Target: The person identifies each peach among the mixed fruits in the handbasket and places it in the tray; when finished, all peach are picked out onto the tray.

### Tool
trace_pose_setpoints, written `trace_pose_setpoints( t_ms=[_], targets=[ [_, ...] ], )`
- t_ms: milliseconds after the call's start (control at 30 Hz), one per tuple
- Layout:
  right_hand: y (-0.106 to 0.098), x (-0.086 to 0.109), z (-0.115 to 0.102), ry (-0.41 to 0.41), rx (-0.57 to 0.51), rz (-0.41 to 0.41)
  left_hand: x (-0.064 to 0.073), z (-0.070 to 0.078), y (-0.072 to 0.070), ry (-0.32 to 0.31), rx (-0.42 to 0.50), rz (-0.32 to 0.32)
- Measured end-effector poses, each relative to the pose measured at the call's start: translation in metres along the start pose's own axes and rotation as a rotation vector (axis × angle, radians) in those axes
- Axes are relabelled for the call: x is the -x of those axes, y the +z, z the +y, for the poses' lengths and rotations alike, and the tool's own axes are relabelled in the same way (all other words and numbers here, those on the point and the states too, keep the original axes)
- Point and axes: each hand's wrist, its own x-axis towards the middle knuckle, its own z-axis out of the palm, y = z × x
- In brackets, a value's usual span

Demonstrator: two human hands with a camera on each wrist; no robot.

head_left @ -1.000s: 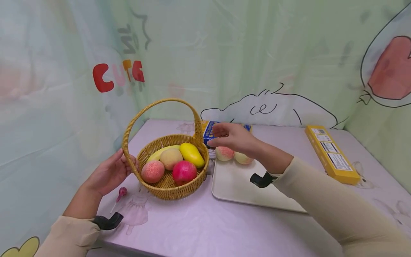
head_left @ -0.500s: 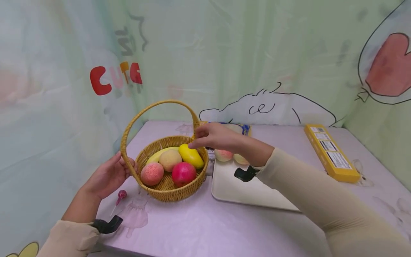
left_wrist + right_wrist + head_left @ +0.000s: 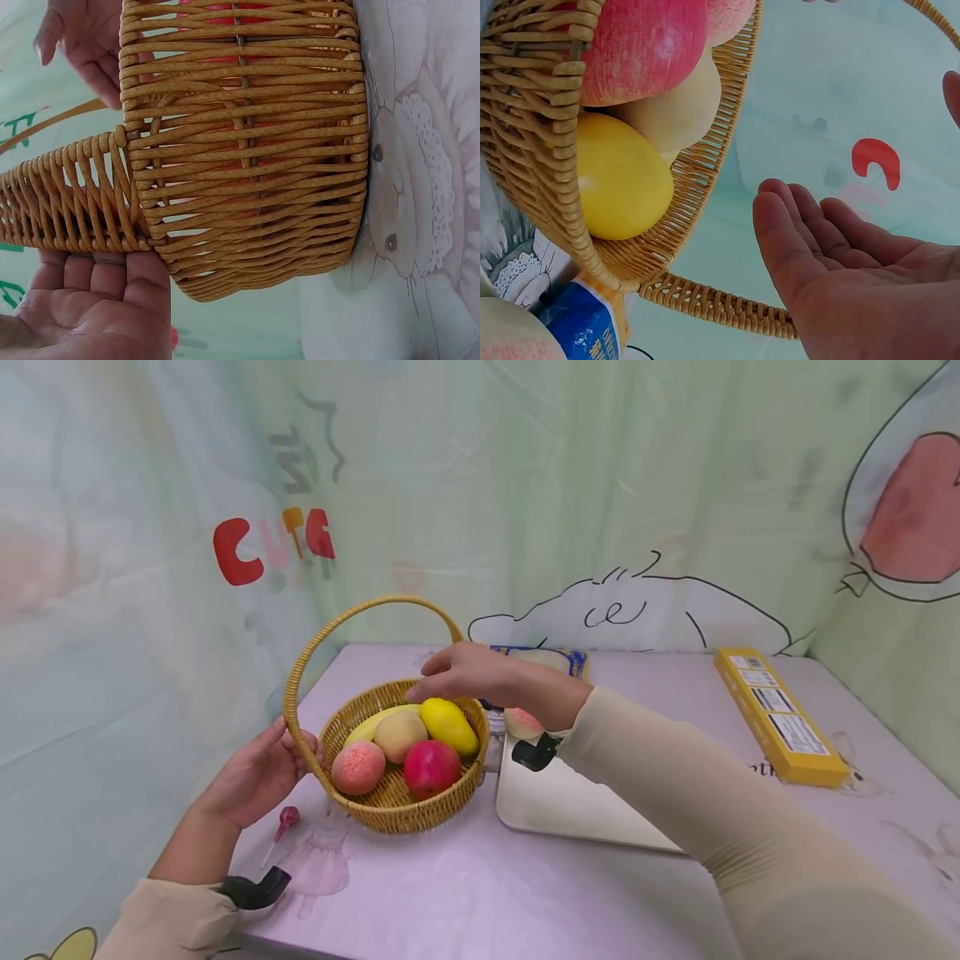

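Note:
A round wicker basket [image 3: 408, 817] with a tall hoop handle holds a yellow mango [image 3: 450, 727], a banana-like yellow fruit [image 3: 366, 727], a pale peach [image 3: 401, 735], a pink peach [image 3: 358, 768] and a red apple [image 3: 432, 768]. At the left foot of the handle is my left hand [image 3: 251, 777]; in the left wrist view its fingers [image 3: 109, 276] reach the handle's edge, tips hidden, without gripping. My right hand [image 3: 483, 681] hovers over the basket's far right rim, fingers loosely bent and holding nothing. In the right wrist view it is apart from the mango [image 3: 622, 176].
Right of the basket lies a cream tray [image 3: 570, 802], with a peach [image 3: 522, 723] at its far left corner. Behind is a blue-and-yellow packet [image 3: 551, 658]. A long yellow box [image 3: 780, 718] lies far right, and a lollipop [image 3: 288, 817] near the left wrist.
My right hand has moved left from above the peaches by the tray to over the basket, passing the mango. The left hand stays at the handle; the basket and its fruit look unmoved.

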Motion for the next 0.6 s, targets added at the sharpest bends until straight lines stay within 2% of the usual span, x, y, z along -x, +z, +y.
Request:
trace_pose_setpoints(
  t_ms=[233, 400, 600],
  targets=[
    [0.002, -0.017, 0.001, 0.024, -0.001, -0.048, -0.002, 0.000, -0.002, 0.001, -0.002, -0.007],
    [0.005, -0.030, -0.003, 0.070, -0.003, -0.104, -0.002, 0.000, -0.002, 0.001, -0.012, 0.005],
    [0.011, -0.048, -0.005, 0.096, 0.080, -0.143, 0.000, 0.001, -0.002, -0.012, -0.007, 0.008]
  ],
)
